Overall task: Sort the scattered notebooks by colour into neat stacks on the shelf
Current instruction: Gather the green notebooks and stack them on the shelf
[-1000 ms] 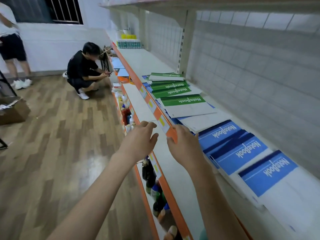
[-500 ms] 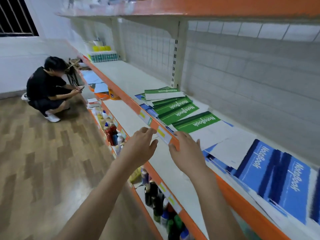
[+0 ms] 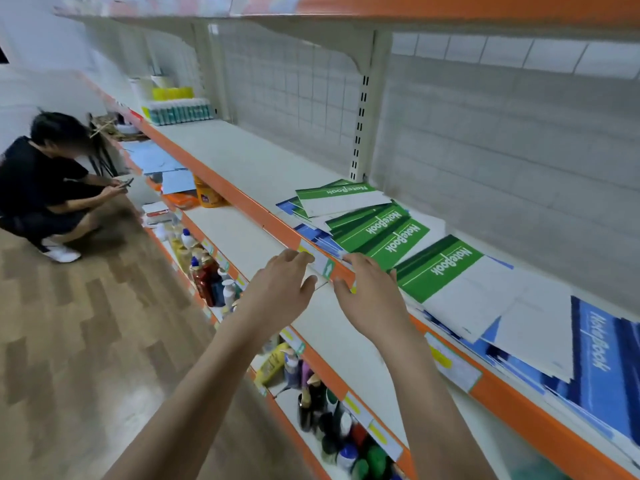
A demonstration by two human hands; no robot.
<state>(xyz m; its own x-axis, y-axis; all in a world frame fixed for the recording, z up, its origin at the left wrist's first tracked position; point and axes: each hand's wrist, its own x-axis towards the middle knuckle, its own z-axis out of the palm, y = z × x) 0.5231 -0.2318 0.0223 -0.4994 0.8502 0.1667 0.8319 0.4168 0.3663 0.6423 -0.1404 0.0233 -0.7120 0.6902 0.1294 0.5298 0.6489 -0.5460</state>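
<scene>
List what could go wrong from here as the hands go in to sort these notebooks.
1. Blue notebooks lie partly under the green notebooks; dragging one out could spread the pile further.
2. Some covers sit close to the orange shelf edge, so a push from the right hand or left hand might tip them off onto the bottles below.
3. Neither hand has a grip yet.

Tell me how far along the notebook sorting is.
Barely begun. Done: nothing stacked; green notebooks and blue notebooks lie fanned and overlapping, some blue under the green. In hand: nothing; left hand and right hand hover at the shelf edge. Left: all stacking.
</scene>
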